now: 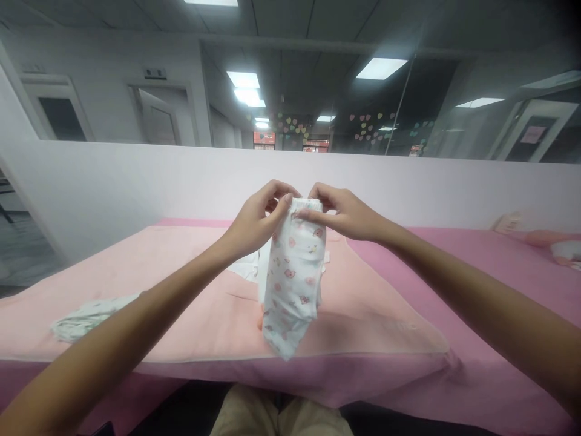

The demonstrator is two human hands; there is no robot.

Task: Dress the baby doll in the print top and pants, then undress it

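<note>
A pair of white baby pants (pixel 295 272) with small pink and red prints hangs upright in front of me, its gathered waistband at the top. My left hand (pixel 267 212) pinches the waistband's left corner between thumb and fingers. At the right corner my right hand (pixel 338 209) grips the band, its thumb across the front. The pants' lower end hangs just over the peach cloth (pixel 190 272). Behind them, a white cloth item (pixel 246 266) lies partly hidden. Something orange-pink (pixel 260 318) peeks out at their left edge; I cannot make out what it is.
A folded, light patterned cloth (pixel 86 318) lies at the left, partly behind my left forearm. The peach cloth covers a table with a pink cover (pixel 385 384). Other soft items (pixel 565 251) lie far right. A low white wall (pixel 204 181) with glass above stands behind the table.
</note>
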